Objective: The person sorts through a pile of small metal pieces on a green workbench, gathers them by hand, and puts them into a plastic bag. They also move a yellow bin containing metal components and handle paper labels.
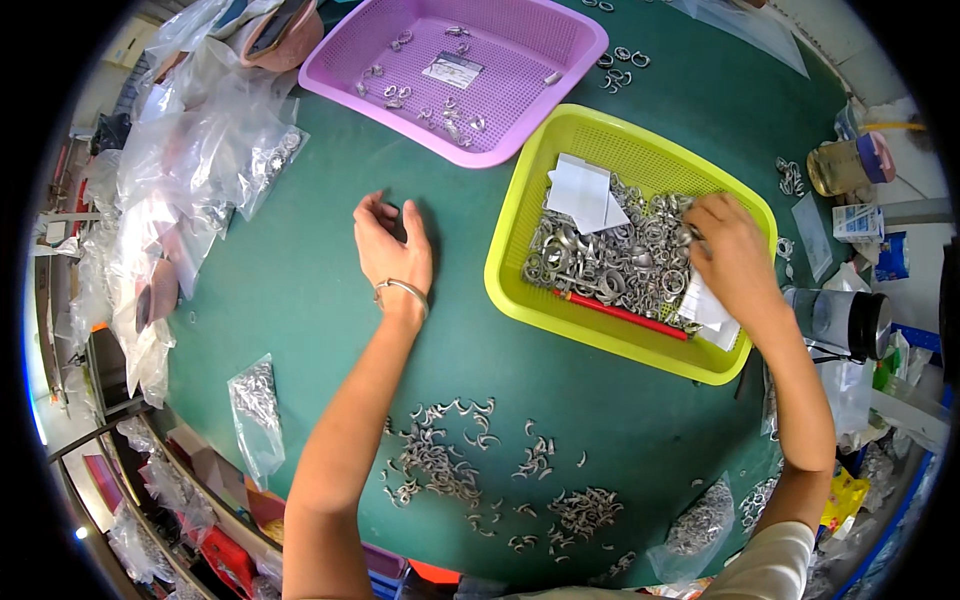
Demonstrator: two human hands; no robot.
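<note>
Pinch lightly at the metal rings [612,284] heaped in the lime basket [610,341], avoiding the white papers [580,193]; whether the right hand [735,248] grips one cannot be told, nor whether the left hand's [396,252] half-curled grip is empty.

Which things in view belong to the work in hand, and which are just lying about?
Likely part of the work:
- yellow-green basket, with the right hand in it
- silver ring-like pieces at that hand's fingertips
- curved metal pieces on the table

Probably just lying about:
- jar with purple lid
- black-capped bottle
</note>
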